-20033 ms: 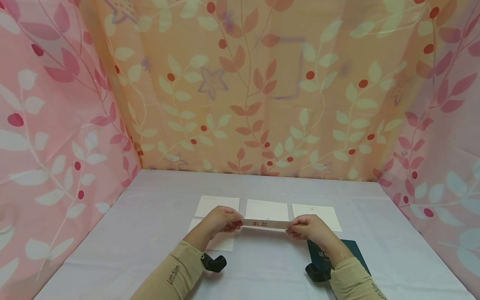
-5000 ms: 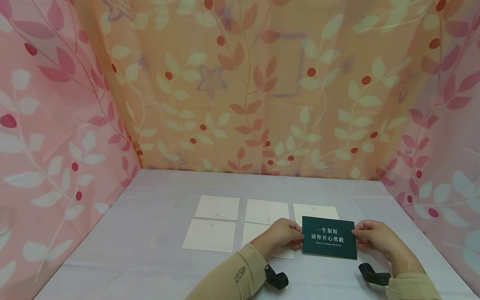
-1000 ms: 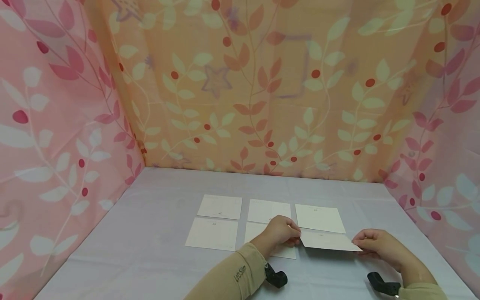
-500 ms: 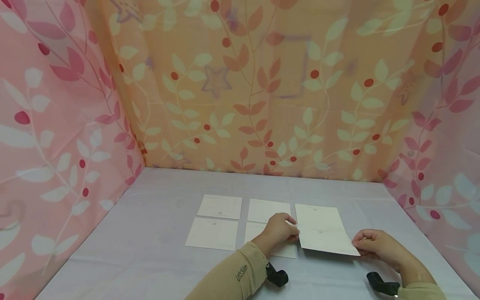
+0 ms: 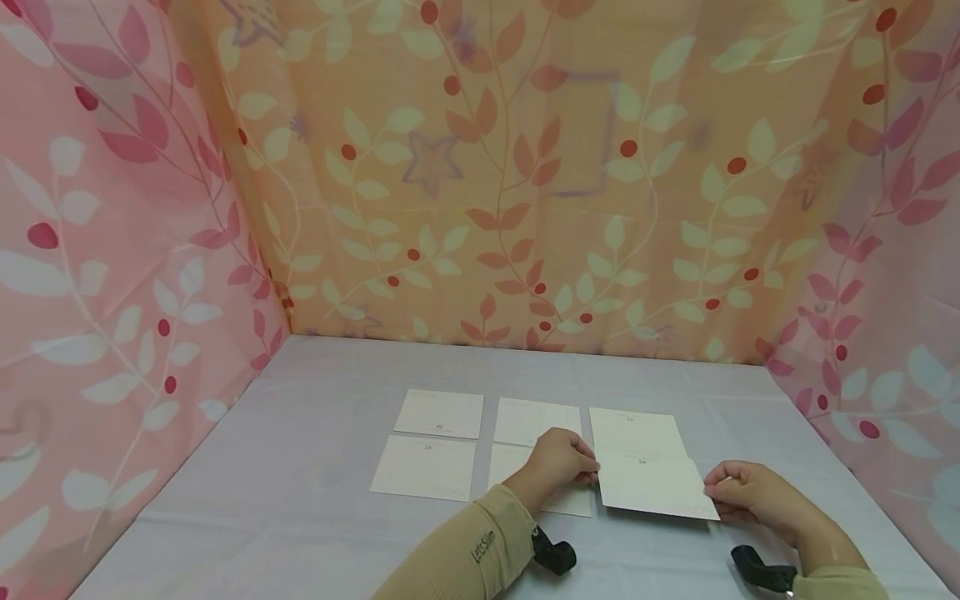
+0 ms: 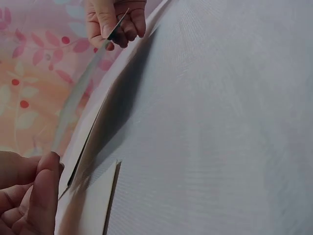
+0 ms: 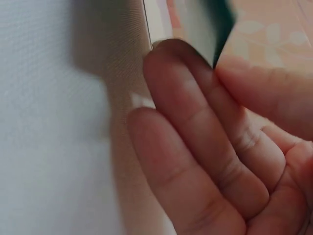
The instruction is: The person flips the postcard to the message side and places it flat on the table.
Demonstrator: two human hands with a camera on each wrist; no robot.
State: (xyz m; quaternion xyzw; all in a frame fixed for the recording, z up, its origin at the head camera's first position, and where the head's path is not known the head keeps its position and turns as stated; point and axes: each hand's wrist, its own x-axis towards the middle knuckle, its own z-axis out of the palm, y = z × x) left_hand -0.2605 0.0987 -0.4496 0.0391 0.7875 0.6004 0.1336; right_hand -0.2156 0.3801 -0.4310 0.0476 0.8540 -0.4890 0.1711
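Observation:
Both hands pinch one postcard by its two short sides, at the front right of the laid-out cards. Its cream back with a small printed mark faces up; a dark green underside shows at the postcard's edge in the right wrist view. My left hand grips the left edge between thumb and fingers. At the lower right corner, my right hand pinches with thumb and index finger, other fingers loosely bent below. The postcard is tilted and casts a shadow on the cloth; its far edge overlaps the back right card in the head view.
On the white tablecloth lie several more cream-backed cards: back left, front left, back middle card and front middle card, partly hidden by my left hand. Floral curtains enclose the table.
The postcard earlier showed its green lettered face; it has been turned cream side up and lowered toward the cloth. Twenty seconds ago the hands held another card over the middle.

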